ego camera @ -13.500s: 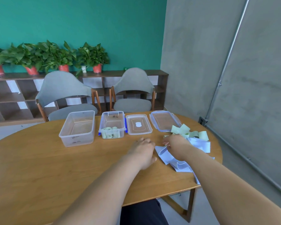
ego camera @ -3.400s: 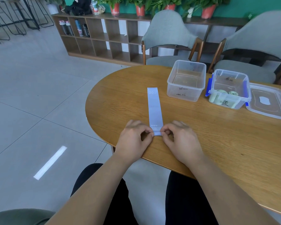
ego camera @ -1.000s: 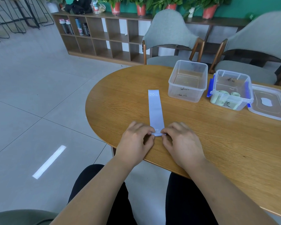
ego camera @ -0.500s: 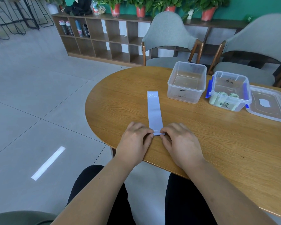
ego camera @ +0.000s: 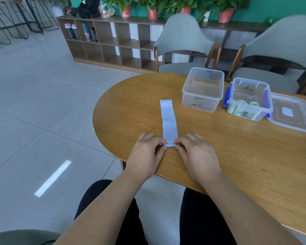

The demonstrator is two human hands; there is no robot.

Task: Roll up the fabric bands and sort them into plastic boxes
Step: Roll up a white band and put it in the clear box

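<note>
Both hands [ego camera: 171, 152] pinch the band's [ego camera: 168, 121] near end.

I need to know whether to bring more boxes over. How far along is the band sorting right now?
Done: green rolls already sit in the blue-clipped box. In hand: the left hand and right hand pinch the near end of the lilac band, only just starting its roll. Left: rolling most of that band and boxing it; the clear box beside it looks empty.
</note>
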